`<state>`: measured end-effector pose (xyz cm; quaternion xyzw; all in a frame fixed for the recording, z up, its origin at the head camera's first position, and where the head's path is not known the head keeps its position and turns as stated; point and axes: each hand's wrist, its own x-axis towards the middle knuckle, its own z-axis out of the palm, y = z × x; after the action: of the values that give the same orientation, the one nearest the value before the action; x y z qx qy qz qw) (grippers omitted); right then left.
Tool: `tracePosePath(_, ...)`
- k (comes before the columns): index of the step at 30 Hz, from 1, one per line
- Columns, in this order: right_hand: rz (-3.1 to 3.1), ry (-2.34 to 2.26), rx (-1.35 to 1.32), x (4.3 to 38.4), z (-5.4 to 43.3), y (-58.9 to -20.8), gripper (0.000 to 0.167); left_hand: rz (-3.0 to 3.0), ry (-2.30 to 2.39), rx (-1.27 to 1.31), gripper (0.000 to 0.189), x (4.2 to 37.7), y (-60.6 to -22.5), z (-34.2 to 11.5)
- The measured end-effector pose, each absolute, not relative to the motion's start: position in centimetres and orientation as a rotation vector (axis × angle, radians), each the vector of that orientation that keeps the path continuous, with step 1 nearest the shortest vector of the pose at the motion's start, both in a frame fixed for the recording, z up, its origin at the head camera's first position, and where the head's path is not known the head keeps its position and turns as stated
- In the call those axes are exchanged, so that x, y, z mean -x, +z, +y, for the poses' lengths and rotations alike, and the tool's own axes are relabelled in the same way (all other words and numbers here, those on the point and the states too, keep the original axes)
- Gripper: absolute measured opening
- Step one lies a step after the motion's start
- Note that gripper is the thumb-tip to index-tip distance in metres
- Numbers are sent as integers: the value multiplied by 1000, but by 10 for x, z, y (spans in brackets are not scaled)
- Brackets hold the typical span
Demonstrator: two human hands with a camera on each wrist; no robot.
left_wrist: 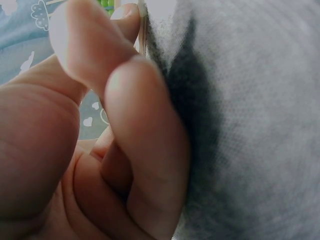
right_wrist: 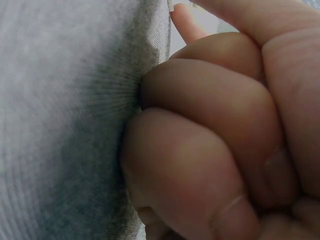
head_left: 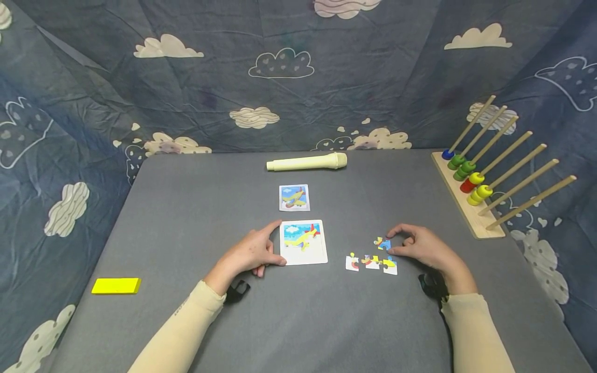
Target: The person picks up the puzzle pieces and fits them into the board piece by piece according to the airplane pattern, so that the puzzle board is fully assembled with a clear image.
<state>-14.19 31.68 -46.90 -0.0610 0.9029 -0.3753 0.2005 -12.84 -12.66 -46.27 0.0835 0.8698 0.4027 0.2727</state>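
A white-bordered puzzle board (head_left: 304,255), partly filled with an airplane picture, lies flat on the table. My left hand (head_left: 254,248) holds its left edge, index finger at the upper corner and thumb at the lower one. To the right, my right hand (head_left: 422,249) has thumb and index finger at either side of a blue and yellow puzzle piece (head_left: 384,244). Below that piece lie several loose puzzle pieces (head_left: 372,262). The left wrist view shows curled fingers (left_wrist: 150,130) close to the cloth; the right wrist view shows folded fingers (right_wrist: 195,145) against it. Neither wrist view shows the puzzle.
Above the board lies a small airplane picture card (head_left: 294,198), with a pale yellow toy microphone (head_left: 305,162) behind it. A wooden peg stand (head_left: 480,220) with colored beads is at the right edge. A yellow block (head_left: 116,286) rests on the left.
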Motion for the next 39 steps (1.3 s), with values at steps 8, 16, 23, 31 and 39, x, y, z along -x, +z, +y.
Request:
tracePosePath(8, 2541, -1025, 176, 140, 316, -469, 40, 2344, 1085, -229, 107, 128, -464, -126)
tracePosePath(16, 2594, -982, 235, 138, 316, -470, 35, 2355, 1084, -240, 107, 127, -465, -125)
tracePosePath(23, 2616, -993, 285, 137, 310, -464, 37, 2366, 1071, -256, 108, 128, -464, -125)
tracePosePath(31, 2577, -1027, 436, 148, 267, -442, 31, 2362, 1077, -259, 109, 129, -463, -127)
tracePosePath(39, 2550, -965, 599, 160, 204, -435, 25, 2366, 1076, -255, 108, 128, -466, -127)
